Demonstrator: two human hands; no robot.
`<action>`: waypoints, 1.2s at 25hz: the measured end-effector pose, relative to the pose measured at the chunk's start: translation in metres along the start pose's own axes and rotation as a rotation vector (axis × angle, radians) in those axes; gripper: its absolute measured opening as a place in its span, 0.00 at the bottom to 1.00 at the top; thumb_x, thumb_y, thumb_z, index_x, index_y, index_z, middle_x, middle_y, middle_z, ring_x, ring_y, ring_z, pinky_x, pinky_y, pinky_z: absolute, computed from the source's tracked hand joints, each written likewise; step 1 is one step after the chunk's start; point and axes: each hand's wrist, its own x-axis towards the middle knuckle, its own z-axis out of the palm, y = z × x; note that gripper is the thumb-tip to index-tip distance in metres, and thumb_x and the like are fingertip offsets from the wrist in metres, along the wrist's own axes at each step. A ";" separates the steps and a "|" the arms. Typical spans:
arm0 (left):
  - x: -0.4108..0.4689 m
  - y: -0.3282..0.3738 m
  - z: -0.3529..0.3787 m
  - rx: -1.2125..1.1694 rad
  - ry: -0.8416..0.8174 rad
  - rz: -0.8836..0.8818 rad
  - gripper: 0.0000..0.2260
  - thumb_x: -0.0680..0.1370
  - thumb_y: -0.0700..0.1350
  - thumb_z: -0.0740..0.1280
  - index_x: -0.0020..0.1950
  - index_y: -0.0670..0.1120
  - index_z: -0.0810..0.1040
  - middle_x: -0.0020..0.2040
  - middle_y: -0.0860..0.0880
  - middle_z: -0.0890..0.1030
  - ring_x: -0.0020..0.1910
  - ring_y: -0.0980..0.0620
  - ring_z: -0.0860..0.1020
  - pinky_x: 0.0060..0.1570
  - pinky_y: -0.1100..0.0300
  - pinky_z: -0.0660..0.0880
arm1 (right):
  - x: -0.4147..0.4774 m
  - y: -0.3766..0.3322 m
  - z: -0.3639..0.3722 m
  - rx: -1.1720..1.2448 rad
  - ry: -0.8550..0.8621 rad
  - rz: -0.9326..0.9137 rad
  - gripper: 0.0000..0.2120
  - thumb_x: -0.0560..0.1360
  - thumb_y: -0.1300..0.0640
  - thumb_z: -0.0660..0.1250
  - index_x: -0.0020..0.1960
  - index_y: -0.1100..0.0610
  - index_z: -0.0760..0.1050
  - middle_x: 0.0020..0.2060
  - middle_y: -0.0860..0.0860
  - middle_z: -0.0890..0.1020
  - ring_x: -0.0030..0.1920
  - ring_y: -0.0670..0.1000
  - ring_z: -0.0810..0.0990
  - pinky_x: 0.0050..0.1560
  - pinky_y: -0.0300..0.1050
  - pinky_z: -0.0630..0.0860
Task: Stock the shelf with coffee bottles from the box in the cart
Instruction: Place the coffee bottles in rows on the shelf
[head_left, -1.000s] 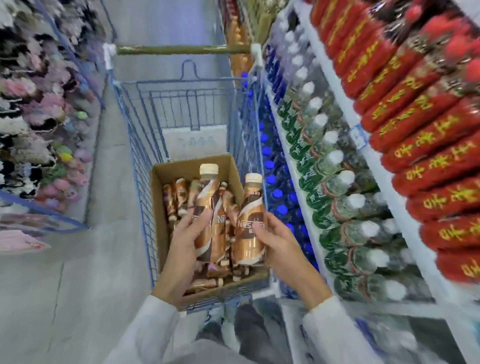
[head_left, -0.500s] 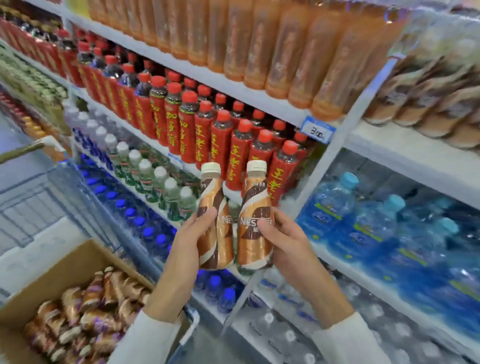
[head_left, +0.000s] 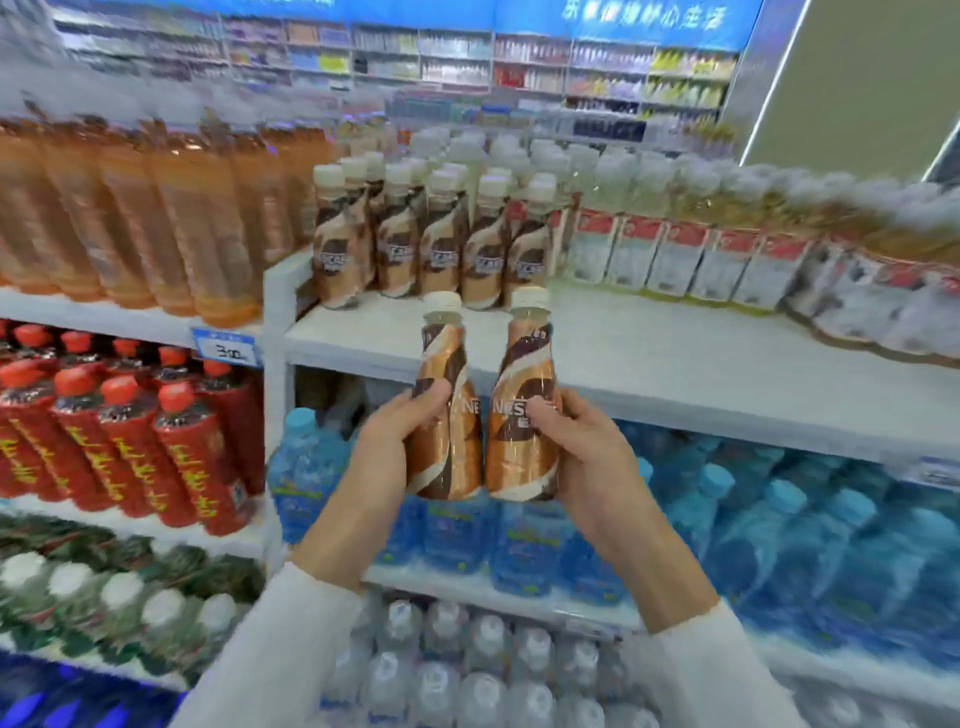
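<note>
Copper-brown plastic coffee bottle with a cream cap (head_left: 448, 364) is upright in the left hand (head_left: 392, 449), fingers curled round its lower body. A matching second coffee bottle (head_left: 525, 364) is gripped the same way in the right hand (head_left: 589, 460), and the two bottles touch side by side at centre frame. Both are held just in front of the white metal shelf (head_left: 649, 353), where a row of the same coffee bottles (head_left: 436, 244) stands further back. Red-labelled bottles (head_left: 130, 447) fill the left, blue-capped water bottles (head_left: 779, 519) the lower right.
</note>
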 end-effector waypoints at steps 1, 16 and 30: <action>0.012 0.000 0.018 0.009 -0.024 0.010 0.05 0.69 0.50 0.75 0.35 0.51 0.88 0.39 0.52 0.87 0.38 0.55 0.86 0.40 0.61 0.81 | 0.006 -0.011 -0.016 0.005 0.026 -0.027 0.21 0.68 0.55 0.70 0.59 0.63 0.77 0.44 0.53 0.86 0.43 0.51 0.85 0.43 0.46 0.83; 0.137 0.003 0.100 0.302 -0.262 0.231 0.09 0.75 0.49 0.69 0.55 0.51 0.80 0.43 0.61 0.83 0.44 0.62 0.81 0.45 0.67 0.76 | 0.105 -0.046 -0.124 -0.329 0.023 -0.232 0.20 0.75 0.63 0.69 0.65 0.51 0.71 0.55 0.44 0.85 0.58 0.45 0.82 0.53 0.38 0.79; 0.130 -0.001 0.085 0.631 -0.115 0.369 0.29 0.63 0.47 0.85 0.59 0.62 0.76 0.54 0.59 0.84 0.52 0.63 0.82 0.50 0.69 0.78 | 0.081 -0.034 -0.122 -0.649 0.249 -0.251 0.28 0.71 0.55 0.79 0.65 0.41 0.72 0.56 0.35 0.82 0.58 0.36 0.79 0.53 0.31 0.77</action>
